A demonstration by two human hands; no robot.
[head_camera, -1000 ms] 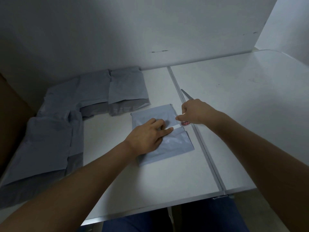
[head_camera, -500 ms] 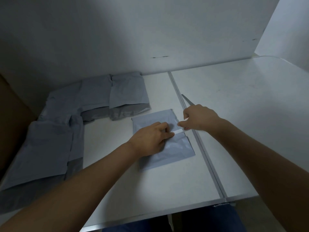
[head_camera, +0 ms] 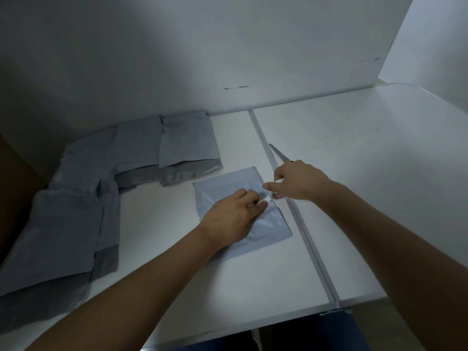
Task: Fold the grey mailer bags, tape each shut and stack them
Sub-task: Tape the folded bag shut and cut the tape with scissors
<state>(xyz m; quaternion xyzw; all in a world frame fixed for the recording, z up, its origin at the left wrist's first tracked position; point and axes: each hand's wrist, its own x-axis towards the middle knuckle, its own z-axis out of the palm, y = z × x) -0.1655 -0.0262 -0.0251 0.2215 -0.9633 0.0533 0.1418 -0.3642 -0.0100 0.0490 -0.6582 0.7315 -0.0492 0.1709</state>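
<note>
A folded grey mailer bag (head_camera: 271,224) lies flat near the table's middle seam. My left hand (head_camera: 234,216) presses down on it, fingers flat over the fold. My right hand (head_camera: 296,181) is just right of the bag, gripping a roll of clear tape (head_camera: 277,195) with a red-and-white core. A short strip of tape runs from the roll to the bag under my left fingertips. The scissors (head_camera: 279,154) lie behind my right hand, only the blades showing.
Several unfolded grey mailer bags (head_camera: 187,148) lie overlapped along the back left, and more grey mailer bags (head_camera: 58,236) lie down the left side. The white table (head_camera: 367,173) has a metal seam (head_camera: 311,252) down its middle. A white wall stands behind.
My right hand has brought the tape roll slightly closer to the bag. My left hand keeps pressing the bag. The camera view has tilted a little.
</note>
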